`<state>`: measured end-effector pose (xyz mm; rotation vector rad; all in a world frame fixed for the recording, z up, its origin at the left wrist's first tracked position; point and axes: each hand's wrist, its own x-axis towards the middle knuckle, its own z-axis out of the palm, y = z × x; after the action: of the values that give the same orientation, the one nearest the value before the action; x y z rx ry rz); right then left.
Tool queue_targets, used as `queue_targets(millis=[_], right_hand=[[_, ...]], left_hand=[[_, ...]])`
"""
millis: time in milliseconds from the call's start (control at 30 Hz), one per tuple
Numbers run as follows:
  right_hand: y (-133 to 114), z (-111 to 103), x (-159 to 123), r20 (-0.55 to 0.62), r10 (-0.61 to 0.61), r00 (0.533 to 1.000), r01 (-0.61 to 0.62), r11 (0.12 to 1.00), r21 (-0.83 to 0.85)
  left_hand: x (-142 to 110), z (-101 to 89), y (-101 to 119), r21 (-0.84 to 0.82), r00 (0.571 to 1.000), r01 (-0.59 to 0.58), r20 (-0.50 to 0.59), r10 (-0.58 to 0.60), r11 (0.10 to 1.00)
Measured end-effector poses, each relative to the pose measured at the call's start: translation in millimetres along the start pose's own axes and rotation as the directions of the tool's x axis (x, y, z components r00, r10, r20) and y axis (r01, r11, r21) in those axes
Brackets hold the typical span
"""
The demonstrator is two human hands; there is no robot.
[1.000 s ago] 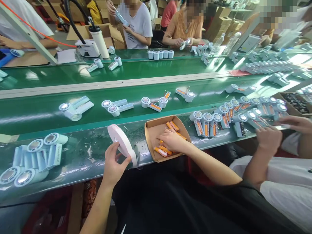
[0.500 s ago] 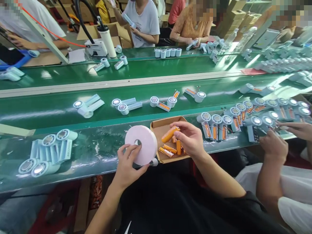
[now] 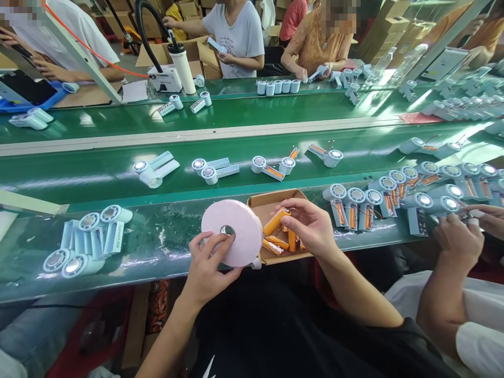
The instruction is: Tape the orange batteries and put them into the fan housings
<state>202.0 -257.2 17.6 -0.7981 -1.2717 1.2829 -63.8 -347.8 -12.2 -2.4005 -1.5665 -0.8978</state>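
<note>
My left hand (image 3: 214, 265) grips a wide roll of pale tape (image 3: 240, 249), its fingertips at the core hole and its thumb along the lower edge. The roll stands tilted at the bench edge, partly in front of a shallow cardboard box (image 3: 258, 200). Between the thumb and fingers of my right hand (image 3: 311, 226) is an orange battery (image 3: 272, 223), held just above the box. Several more orange batteries with thin wires (image 3: 292, 240) lie in the box under that hand. Part of the box's inside is hidden by the roll and my right hand.
Pale blue handheld fan bodies (image 3: 84, 241) are grouped on the bench to the left. More fans with orange batteries (image 3: 356, 202) stand at the right, near a co-worker's hands (image 3: 459, 236). Several fans lie on the green conveyor belt (image 3: 98, 178). Other people sit across the line.
The tape roll has turned its face more towards me and shifted slightly right. The battery in my right hand is tilted more steeply. The whole view has shifted a little.
</note>
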Motion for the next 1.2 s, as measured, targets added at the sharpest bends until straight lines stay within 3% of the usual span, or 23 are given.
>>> queue_targets(millis=[100,233,300,467,567,767,833,900,967,1033,1133,1167,1200], right_hand=[[-1,-5,5,-0.024,0.035,0.999,-0.036,0.999,-0.034],[2,-14,15,-0.181,0.041,0.983,-0.028,0.997,0.075],[3,-16,15,-0.195,0.03,0.98,-0.019,0.998,0.058],[5,-3,1,0.035,0.064,0.997,-0.056,0.981,-0.184],[7,3,-4,0.062,0.09,0.994,-0.069,0.957,-0.282],[24,-3,0,0.225,0.275,0.935,-0.266,0.961,-0.072],[37,6,-4,0.148,0.264,0.953,-0.272,0.962,0.036],[52,23,-10,-0.055,0.197,0.979,-0.185,0.967,0.178],[63,38,-13,-0.246,0.161,0.956,-0.089,0.956,0.279],[64,36,-6,-0.264,0.196,0.944,-0.108,0.943,0.314],[42,-7,24,-0.189,0.163,0.968,-0.106,0.954,0.279],[31,-28,37,-0.275,0.062,0.959,0.016,0.962,0.274],[20,-49,49,-0.408,-0.065,0.911,0.181,0.951,0.252]], left_hand=[[0,-1.3,-1,0.012,1.0,-0.024,0.012,0.024,1.0],[2,-0.9,-2,0.03,0.999,-0.043,0.009,0.042,0.999],[3,0.0,-2,0.041,0.999,-0.048,-0.004,0.048,0.998],[9,2.4,-3,0.085,0.997,-0.074,0.008,0.073,0.994],[13,1.0,-5,0.14,0.995,-0.103,0.011,0.102,0.985],[15,-1.4,-7,0.204,0.995,-0.089,-0.017,0.094,0.975],[18,4.2,-2,0.222,0.997,-0.052,-0.039,0.063,0.974],[23,13.3,7,0.228,0.995,-0.006,-0.097,0.029,0.974],[27,23.0,20,0.211,0.988,0.034,-0.152,-0.001,0.977],[25,29.8,29,0.181,0.985,0.058,-0.172,-0.027,0.982],[6,29.0,16,0.149,0.996,0.074,-0.053,-0.067,0.986],[-3,25.7,2,0.144,0.996,0.087,0.025,-0.091,0.986],[-10,21.5,-17,0.144,0.986,0.111,0.112,-0.127,0.983]])
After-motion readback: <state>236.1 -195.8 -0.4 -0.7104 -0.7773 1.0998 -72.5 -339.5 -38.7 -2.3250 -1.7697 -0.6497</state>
